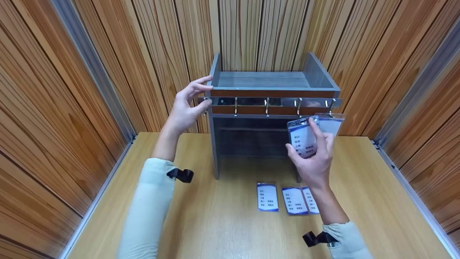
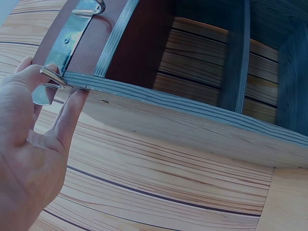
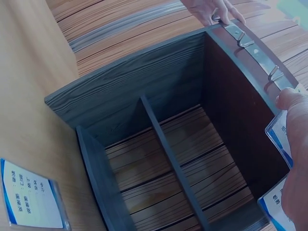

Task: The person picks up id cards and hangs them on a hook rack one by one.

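My right hand (image 1: 316,154) pinches a clear badge holder (image 1: 302,136) with a white and blue card, held upright just below the right part of the metal hook rail (image 1: 251,101). Another badge holder (image 1: 332,124) hangs from the rightmost hook, partly behind my fingers. At the rail's left end, my left hand (image 1: 187,106) grips with thumb and fingers, its upper fingertips against the grey shelf unit (image 1: 215,144). The left wrist view shows the rail's end (image 2: 43,95) between those fingers, beside a hook (image 2: 53,77).
On the wooden table (image 1: 222,230) lie a single badge (image 1: 267,197), a second badge (image 1: 295,201) and a third badge (image 1: 311,201) partly hidden by my right wrist. Wood-panelled walls (image 1: 172,54) surround the table, with metal strips (image 1: 104,72) along the corners.
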Demonstrator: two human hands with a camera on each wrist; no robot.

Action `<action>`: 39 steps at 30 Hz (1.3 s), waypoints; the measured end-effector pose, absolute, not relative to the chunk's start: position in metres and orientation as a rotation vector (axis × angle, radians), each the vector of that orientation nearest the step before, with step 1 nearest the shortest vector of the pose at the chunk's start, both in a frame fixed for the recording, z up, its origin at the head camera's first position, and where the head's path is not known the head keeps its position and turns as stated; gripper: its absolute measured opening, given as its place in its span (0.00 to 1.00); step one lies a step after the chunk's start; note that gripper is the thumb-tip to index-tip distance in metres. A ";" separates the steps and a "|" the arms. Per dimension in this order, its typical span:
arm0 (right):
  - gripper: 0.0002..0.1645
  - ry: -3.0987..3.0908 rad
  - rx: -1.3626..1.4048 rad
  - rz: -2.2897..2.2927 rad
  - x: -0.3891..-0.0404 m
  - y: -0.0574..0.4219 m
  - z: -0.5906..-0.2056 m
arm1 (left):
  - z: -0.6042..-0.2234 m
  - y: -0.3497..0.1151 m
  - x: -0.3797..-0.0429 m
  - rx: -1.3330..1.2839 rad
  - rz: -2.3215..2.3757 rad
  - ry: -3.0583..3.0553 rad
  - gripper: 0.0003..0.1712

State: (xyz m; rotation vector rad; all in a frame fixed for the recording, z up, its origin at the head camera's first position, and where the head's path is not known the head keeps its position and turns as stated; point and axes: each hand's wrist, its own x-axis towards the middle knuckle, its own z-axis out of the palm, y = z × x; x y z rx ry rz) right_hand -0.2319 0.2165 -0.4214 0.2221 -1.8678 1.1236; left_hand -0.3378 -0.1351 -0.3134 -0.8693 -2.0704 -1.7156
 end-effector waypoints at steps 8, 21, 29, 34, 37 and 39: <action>0.51 -1.875 0.211 1.147 -0.233 0.213 -0.410 | -0.314 -0.135 -0.337 -0.866 -1.704 -2.080 0.16; 0.52 -1.916 0.189 1.160 -0.237 0.215 -0.410 | -0.314 -0.135 -0.339 -0.880 -1.709 -2.067 0.16; 0.52 -1.925 0.194 1.162 -0.239 0.214 -0.413 | -0.313 -0.135 -0.338 -0.870 -1.689 -2.082 0.16; 0.52 -1.934 0.196 1.146 -0.240 0.213 -0.414 | -0.312 -0.135 -0.338 -0.863 -1.701 -2.085 0.16; 0.52 -1.928 0.197 1.143 -0.242 0.213 -0.415 | -0.313 -0.135 -0.338 -0.856 -1.704 -2.090 0.16; 0.51 -1.922 0.197 1.145 -0.243 0.212 -0.415 | -0.312 -0.135 -0.338 -0.858 -1.707 -2.087 0.16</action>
